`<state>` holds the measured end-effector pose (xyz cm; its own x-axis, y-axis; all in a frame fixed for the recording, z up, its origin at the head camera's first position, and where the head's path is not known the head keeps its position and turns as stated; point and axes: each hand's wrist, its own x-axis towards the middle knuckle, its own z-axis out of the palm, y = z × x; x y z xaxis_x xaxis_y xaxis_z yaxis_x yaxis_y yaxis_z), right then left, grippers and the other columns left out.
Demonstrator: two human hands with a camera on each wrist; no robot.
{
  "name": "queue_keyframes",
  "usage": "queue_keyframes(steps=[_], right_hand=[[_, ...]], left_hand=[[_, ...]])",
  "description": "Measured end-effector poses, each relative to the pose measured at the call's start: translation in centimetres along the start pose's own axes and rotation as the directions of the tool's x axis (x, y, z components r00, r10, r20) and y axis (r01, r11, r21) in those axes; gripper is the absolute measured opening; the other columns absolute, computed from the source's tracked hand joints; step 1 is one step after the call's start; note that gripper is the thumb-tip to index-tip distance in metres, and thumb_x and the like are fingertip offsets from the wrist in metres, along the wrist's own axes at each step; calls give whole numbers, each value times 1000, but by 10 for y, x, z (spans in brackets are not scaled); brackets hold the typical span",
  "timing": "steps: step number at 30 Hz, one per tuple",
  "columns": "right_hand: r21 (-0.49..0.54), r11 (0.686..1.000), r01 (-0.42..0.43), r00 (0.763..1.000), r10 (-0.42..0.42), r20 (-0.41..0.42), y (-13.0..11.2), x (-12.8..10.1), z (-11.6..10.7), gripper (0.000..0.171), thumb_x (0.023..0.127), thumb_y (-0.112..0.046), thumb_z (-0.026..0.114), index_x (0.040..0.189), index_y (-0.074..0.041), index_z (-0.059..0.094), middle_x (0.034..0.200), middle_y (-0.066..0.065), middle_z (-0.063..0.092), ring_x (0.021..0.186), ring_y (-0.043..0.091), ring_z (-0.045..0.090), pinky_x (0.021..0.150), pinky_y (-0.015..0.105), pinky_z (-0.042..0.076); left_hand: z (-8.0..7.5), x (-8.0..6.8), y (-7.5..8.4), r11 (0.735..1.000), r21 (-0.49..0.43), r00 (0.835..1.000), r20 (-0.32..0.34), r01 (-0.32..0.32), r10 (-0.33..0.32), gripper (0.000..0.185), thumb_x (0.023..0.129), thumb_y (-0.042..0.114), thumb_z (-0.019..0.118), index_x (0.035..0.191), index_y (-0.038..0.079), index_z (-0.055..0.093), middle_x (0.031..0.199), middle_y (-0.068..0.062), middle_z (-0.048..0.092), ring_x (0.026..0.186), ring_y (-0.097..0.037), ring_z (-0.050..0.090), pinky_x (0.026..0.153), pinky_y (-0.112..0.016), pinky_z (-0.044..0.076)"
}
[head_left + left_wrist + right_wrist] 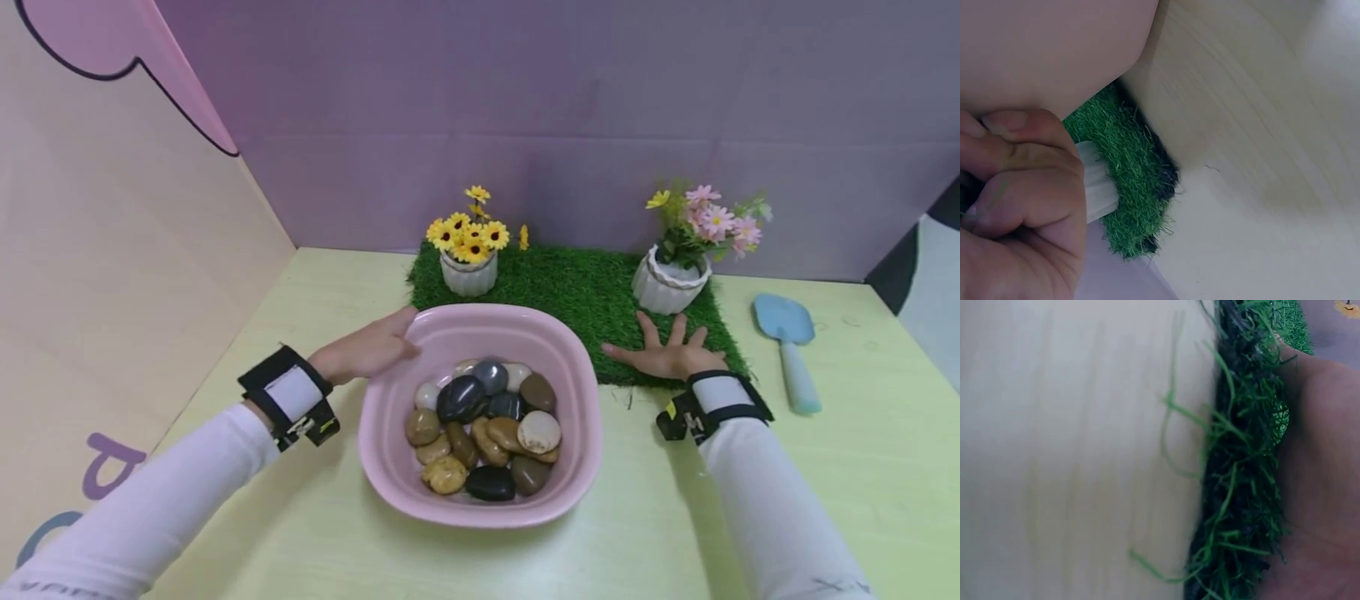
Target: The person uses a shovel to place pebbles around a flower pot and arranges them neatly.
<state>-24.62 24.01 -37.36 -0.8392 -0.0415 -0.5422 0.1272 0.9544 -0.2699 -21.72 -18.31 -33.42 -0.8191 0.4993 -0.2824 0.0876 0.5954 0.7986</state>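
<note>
Left hand [365, 350] grips pink basin [480, 508] rim at 10 o'clock; right hand [670, 354] flat, fingers spread, on grass mat [570, 287]. Pebbles [483, 429] inside basin.

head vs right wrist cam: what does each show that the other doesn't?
Only head: pink basin of pebbles, left hand on its rim, two flower pots, blue trowel, and the right hand with fingers spread flat on the grass mat.
Only right wrist: loose blades fraying from the mat's edge.
Both: mat, pale table, right hand.
</note>
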Motion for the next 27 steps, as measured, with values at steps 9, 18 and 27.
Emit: queue_keyframes(steps=[9, 18, 27], right_hand=[[-4, 1000, 5, 1000, -5, 5, -2, -3, -1, 110, 82, -87, 34, 159, -17, -4, 150, 42, -23, 130, 70, -25, 94, 87, -11], [-10, 1000, -11, 1000, 11, -12, 3, 5, 2, 115, 75, -94, 31, 159, -22, -1, 151, 42, -20, 130, 71, -23, 93, 87, -13], [-25, 1000, -2, 1000, 2, -8, 5, 8, 2, 117, 74, -95, 28, 159, -20, 3, 151, 43, -19, 129, 72, -23, 93, 86, -14]], left_hand=[[4, 7, 6, 1000, 11, 1000, -7, 5, -5, 27, 98, 9, 42, 124, 0, 36, 110, -26, 61, 65, -21, 72, 60, -38, 60], [8, 15, 11, 1000, 12, 1000, -16, 14, -14, 28, 97, 8, 42, 124, 1, 37, 111, -25, 62, 66, -21, 72, 61, -37, 60], [12, 17, 19, 999, 26, 999, -28, 26, -26, 27, 98, 8, 43, 123, 1, 37, 107, -24, 64, 65, -20, 72, 60, -36, 60]])
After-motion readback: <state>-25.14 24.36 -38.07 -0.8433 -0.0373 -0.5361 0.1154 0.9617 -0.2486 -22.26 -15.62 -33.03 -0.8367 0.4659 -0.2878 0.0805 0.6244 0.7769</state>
